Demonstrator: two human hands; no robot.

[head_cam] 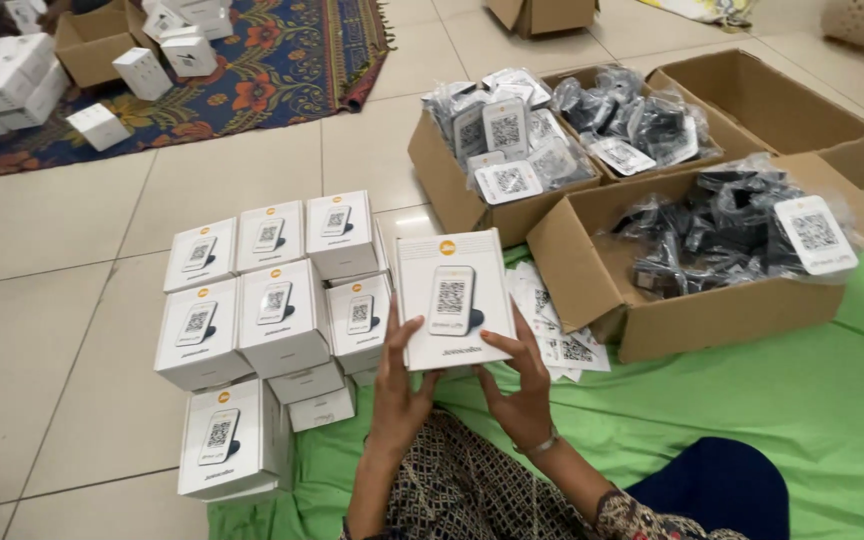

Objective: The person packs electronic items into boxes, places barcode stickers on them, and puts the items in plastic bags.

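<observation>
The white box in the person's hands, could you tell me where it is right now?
In the head view, the white box is at centre, held upright between the left hand and right hand, just right of the stacked white boxes.

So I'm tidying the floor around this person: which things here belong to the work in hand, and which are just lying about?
In hand:
- white box, held by left hand and right hand
- stacked white boxes
- cartons of bagged black parts
- loose cards

Lying about:
- empty carton
- patterned rug
- far boxes
</observation>
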